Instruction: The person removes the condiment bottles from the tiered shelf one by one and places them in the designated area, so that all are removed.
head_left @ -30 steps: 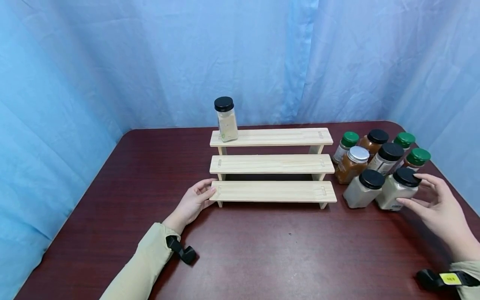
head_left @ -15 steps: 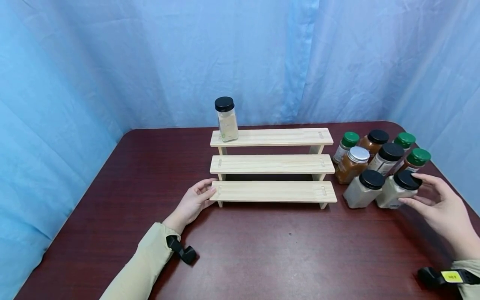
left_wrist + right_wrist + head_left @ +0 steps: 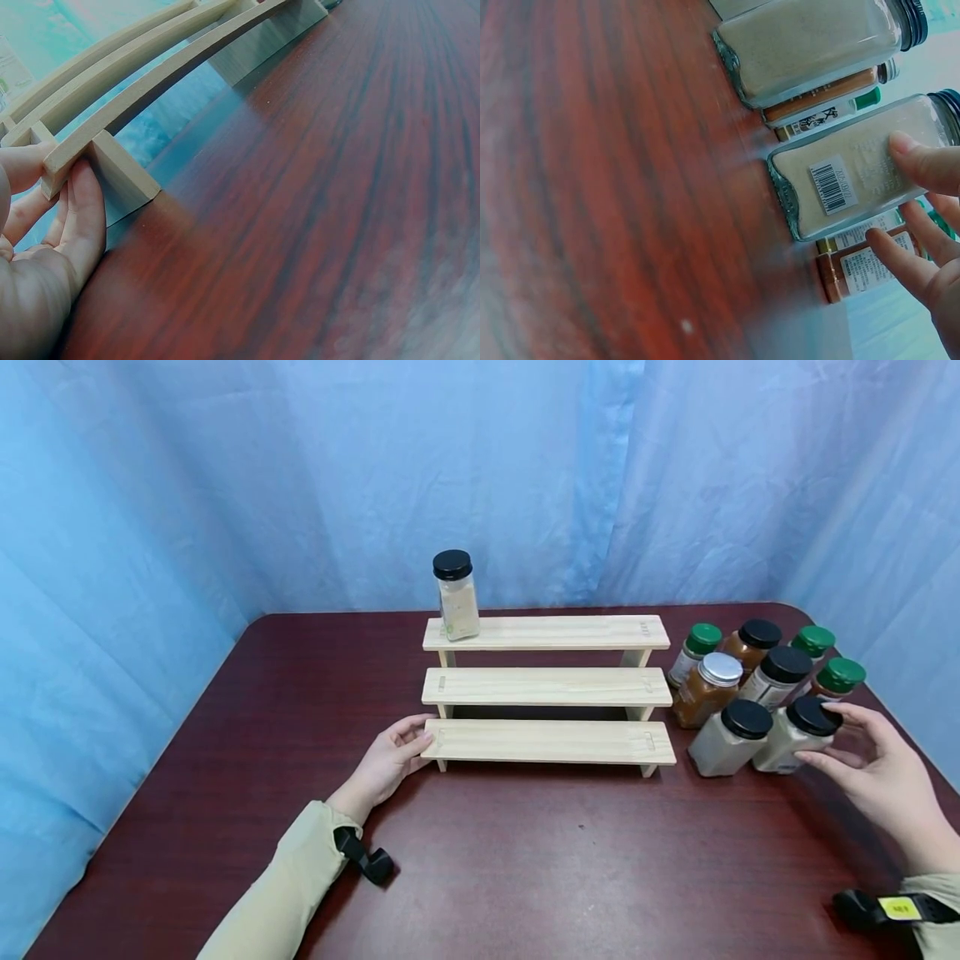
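Observation:
My left hand (image 3: 386, 762) pinches the left end of the lowest board of a three-step wooden rack (image 3: 551, 742). In the left wrist view, the thumb lies over that board's end and the fingers (image 3: 84, 206) are under it. At the right, my right hand (image 3: 881, 768) grips a glass spice jar (image 3: 787, 745) of pale powder with a black lid. The right wrist view shows its barcode label (image 3: 832, 184), with the thumb (image 3: 922, 161) pressed on the glass. Another pale-powder jar (image 3: 723, 747) stands just left of it.
Behind those two jars, several more spice jars stand close together, among them a silver-lidded brown one (image 3: 705, 693) and a green-lidded one (image 3: 836, 681). One black-lidded jar (image 3: 459, 608) stands on the top board's left end. Blue curtains (image 3: 525, 485) surround the dark red table (image 3: 525, 860).
The jar in my right hand has shifted slightly, its base now a little higher in the head view. My left hand keeps its hold on the rack. The head view has moved very slightly.

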{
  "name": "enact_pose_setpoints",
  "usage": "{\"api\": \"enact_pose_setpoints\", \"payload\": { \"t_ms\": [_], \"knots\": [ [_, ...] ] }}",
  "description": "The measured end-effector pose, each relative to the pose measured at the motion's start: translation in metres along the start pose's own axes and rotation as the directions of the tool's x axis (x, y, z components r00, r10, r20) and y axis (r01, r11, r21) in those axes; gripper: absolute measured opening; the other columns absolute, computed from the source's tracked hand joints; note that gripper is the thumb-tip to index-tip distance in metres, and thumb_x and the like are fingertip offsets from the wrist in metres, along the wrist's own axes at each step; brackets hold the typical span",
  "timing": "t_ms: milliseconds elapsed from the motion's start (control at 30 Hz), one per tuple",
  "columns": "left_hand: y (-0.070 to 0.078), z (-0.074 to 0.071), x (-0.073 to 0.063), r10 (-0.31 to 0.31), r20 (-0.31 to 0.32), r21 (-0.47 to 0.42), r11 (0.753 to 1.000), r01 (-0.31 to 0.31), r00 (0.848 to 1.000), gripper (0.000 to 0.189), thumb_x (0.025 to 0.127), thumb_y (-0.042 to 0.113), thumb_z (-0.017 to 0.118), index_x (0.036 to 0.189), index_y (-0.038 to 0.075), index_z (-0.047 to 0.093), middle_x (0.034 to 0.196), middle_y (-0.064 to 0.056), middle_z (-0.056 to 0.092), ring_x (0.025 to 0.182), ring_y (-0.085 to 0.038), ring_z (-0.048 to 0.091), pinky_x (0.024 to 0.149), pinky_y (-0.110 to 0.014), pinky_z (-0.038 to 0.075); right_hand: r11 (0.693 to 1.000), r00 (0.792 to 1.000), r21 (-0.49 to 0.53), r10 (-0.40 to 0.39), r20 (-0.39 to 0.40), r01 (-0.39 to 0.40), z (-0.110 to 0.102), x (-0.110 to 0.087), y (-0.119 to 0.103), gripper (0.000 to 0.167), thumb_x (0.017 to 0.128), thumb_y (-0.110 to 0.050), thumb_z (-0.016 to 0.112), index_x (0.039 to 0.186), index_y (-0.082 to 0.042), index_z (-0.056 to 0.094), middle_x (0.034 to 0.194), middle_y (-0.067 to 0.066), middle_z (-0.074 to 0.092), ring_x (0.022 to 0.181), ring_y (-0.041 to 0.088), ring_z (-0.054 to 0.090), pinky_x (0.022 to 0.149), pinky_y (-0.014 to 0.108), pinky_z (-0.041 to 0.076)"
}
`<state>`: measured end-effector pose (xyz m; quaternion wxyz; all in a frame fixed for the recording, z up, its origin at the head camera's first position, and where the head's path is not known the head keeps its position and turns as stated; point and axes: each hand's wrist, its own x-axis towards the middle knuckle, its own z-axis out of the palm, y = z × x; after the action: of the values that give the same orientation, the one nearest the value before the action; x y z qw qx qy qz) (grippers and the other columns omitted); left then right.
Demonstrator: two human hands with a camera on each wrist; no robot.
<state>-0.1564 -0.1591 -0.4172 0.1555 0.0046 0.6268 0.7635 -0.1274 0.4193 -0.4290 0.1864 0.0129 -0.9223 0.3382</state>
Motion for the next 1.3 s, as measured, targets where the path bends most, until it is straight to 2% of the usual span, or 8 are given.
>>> {"api": "enact_pose_setpoints", "payload": {
  "t_ms": [133, 267, 467, 700, 933, 1067, 1167, 1300],
  "knots": [
    [0.0, -0.001, 0.0, -0.003, 0.0, 0.004, 1.0, 0.003, 1.0, 0.044, 0.098, 0.002, 0.045, 0.139, -0.007, 0.032, 0.092, 0.007, 0.059, 0.081, -0.003, 0.061, 0.074, -0.019, 0.051, 1.0, 1.0, -0.008, 0.011, 0.013, -0.011, -0.002, 0.001, -0.001, 0.08, 0.081, 0.005, 0.069, 0.146, -0.026, 0.032, 0.114, -0.024, 0.033, 0.086, -0.029, 0.038, 0.062, -0.003, 0.04],
    [0.0, -0.001, 0.0, 0.0, 0.004, 0.009, 1.0, 0.0, 1.0, 0.045, 0.098, 0.002, 0.045, 0.14, -0.008, 0.03, 0.092, 0.007, 0.058, 0.082, -0.003, 0.061, 0.074, -0.019, 0.051, 0.998, 0.998, 0.011, 0.054, 0.042, -0.055, -0.006, 0.0, -0.012, 0.078, 0.083, -0.001, 0.069, 0.146, -0.026, 0.029, 0.121, -0.004, 0.041, 0.085, -0.028, 0.038, 0.059, 0.0, 0.042],
    [0.001, 0.0, 0.0, 0.001, 0.004, 0.016, 1.0, -0.001, 1.0, 0.046, 0.098, 0.002, 0.045, 0.14, -0.009, 0.03, 0.092, 0.006, 0.057, 0.082, -0.004, 0.06, 0.075, -0.019, 0.051, 0.996, 0.999, 0.091, 0.015, -0.039, -0.011, -0.017, 0.004, -0.017, 0.073, 0.084, 0.002, 0.066, 0.144, -0.024, 0.033, 0.121, -0.023, 0.042, 0.094, -0.024, 0.043, 0.069, -0.002, 0.041],
    [0.0, -0.001, 0.0, 0.001, -0.006, 0.01, 1.0, -0.001, 1.0, 0.045, 0.098, 0.002, 0.046, 0.139, -0.008, 0.031, 0.092, 0.006, 0.057, 0.081, -0.004, 0.06, 0.074, -0.019, 0.051, 0.975, 0.98, 0.176, -0.102, -0.173, 0.133, -0.036, 0.005, -0.104, 0.061, 0.084, 0.016, 0.057, 0.138, -0.008, 0.042, 0.121, -0.025, 0.044, 0.101, -0.016, 0.047, 0.078, -0.003, 0.037],
    [0.0, -0.001, 0.0, -0.01, -0.004, 0.011, 1.0, 0.01, 1.0, 0.045, 0.098, 0.002, 0.045, 0.139, -0.008, 0.031, 0.092, 0.006, 0.058, 0.082, -0.004, 0.061, 0.074, -0.019, 0.051, 0.946, 0.967, 0.234, -0.19, -0.168, 0.227, -0.03, 0.011, -0.154, 0.062, 0.08, 0.021, 0.058, 0.136, -0.001, 0.045, 0.126, -0.016, 0.049, 0.104, -0.012, 0.052, 0.08, 0.001, 0.04],
    [0.001, 0.0, 0.0, -0.003, -0.002, 0.011, 1.0, 0.003, 1.0, 0.045, 0.098, 0.002, 0.045, 0.139, -0.008, 0.031, 0.092, 0.006, 0.058, 0.082, -0.004, 0.061, 0.074, -0.019, 0.051, 0.891, 0.938, 0.296, -0.312, -0.149, 0.343, -0.021, 0.016, -0.175, 0.06, 0.077, 0.024, 0.059, 0.132, 0.006, 0.045, 0.126, -0.009, 0.052, 0.109, -0.003, 0.055, 0.084, 0.005, 0.043],
    [0.0, 0.0, 0.0, -0.004, -0.001, 0.01, 1.0, 0.004, 1.0, 0.045, 0.098, 0.002, 0.045, 0.14, -0.008, 0.031, 0.093, 0.006, 0.058, 0.083, -0.004, 0.061, 0.074, -0.019, 0.051, 0.764, 0.912, 0.505, -0.383, -0.147, 0.402, -0.01, 0.022, -0.184, 0.056, 0.077, 0.023, 0.06, 0.129, 0.013, 0.044, 0.125, 0.001, 0.054, 0.11, 0.007, 0.058, 0.087, 0.01, 0.046],
    [0.0, 0.0, 0.001, -0.007, -0.004, 0.005, 1.0, 0.007, 1.0, 0.046, 0.098, 0.001, 0.045, 0.14, -0.008, 0.03, 0.093, 0.006, 0.059, 0.083, -0.004, 0.062, 0.075, -0.019, 0.052, 0.566, 0.903, 0.735, -0.403, -0.149, 0.374, 0.005, 0.031, -0.195, 0.051, 0.077, 0.021, 0.061, 0.126, 0.016, 0.045, 0.122, 0.01, 0.056, 0.109, 0.014, 0.06, 0.088, 0.015, 0.048]
  ]
}}
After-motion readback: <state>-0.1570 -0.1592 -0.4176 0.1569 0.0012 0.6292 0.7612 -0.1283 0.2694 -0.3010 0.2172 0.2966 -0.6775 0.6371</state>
